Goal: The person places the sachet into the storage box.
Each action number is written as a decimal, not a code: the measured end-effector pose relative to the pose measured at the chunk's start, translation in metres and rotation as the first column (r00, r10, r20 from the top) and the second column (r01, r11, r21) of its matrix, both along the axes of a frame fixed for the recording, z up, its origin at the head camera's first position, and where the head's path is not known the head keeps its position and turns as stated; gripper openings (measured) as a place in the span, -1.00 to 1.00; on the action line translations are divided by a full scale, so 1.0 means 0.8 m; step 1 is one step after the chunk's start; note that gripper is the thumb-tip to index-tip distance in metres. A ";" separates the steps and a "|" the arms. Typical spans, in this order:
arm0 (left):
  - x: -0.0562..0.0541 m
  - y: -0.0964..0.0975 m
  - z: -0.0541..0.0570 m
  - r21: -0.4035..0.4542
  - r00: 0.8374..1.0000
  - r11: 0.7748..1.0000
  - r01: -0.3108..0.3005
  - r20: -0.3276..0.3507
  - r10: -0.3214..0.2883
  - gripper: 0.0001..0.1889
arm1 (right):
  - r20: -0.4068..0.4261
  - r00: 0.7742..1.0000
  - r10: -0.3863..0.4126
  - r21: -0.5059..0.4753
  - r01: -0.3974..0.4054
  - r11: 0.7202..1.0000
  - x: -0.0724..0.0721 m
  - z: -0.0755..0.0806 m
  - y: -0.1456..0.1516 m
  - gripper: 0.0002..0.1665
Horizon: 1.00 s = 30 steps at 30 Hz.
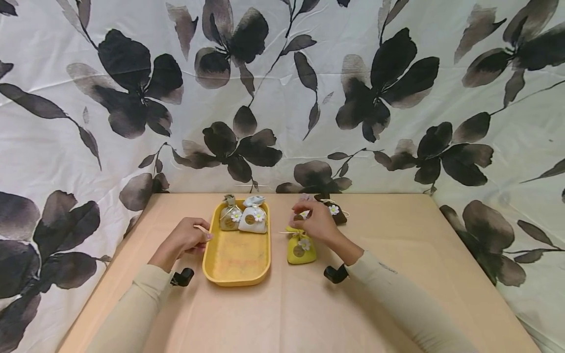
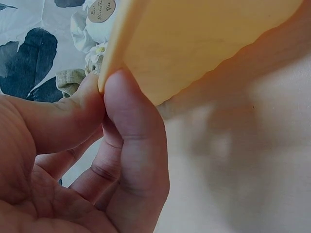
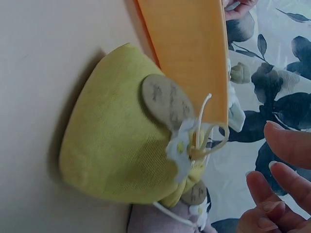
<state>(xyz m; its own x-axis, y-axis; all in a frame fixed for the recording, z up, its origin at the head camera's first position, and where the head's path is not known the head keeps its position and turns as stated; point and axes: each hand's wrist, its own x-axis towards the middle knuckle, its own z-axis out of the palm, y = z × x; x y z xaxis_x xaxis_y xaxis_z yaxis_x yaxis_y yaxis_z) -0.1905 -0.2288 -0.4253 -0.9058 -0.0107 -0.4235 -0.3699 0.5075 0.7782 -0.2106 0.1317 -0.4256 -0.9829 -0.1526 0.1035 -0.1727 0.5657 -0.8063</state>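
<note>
My left hand pinches the left rim of a yellow tray between thumb and finger, as the left wrist view shows up close. In the tray's far end sit a grey-olive drawstring pouch and a white pouch, each with a daisy and a round tag. My right hand hovers over the neck of a yellow-green pouch; its fingers are slightly bent and apart from the pouch, holding nothing. A mauve pouch lies just beyond, mostly hidden behind this hand in the head view.
A dark brown pouch with a daisy lies just right of the right hand. All stands on a pale peach table. Behind the table's far edge hangs a white cloth with dark flowers. Black wrist cameras sit below both hands.
</note>
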 end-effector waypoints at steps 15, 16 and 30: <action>0.000 -0.001 0.000 0.000 1.000 1.000 0.000 0.007 0.000 -0.62 | 0.035 0.999 0.028 -0.006 -0.028 1.000 0.013 -0.016 0.037 -0.57; 0.001 -0.001 0.000 0.001 1.000 1.000 0.000 0.007 0.000 -0.62 | 0.041 0.999 0.031 -0.007 -0.030 1.000 0.014 -0.018 0.039 -0.57; 0.000 -0.001 0.001 -0.007 1.000 1.000 -0.009 0.020 0.009 -0.62 | 0.261 0.963 0.074 -0.007 -0.074 0.997 0.026 -0.052 0.057 -0.39</action>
<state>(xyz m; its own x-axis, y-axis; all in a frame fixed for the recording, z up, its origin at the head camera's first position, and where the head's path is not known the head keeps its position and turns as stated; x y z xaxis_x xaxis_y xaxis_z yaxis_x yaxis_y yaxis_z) -0.1901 -0.2293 -0.4245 -0.8969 -0.0215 -0.4417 -0.3899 0.5096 0.7670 -0.1901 0.1777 -0.4676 -0.9617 -0.2258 -0.1556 0.0020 0.5614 -0.8275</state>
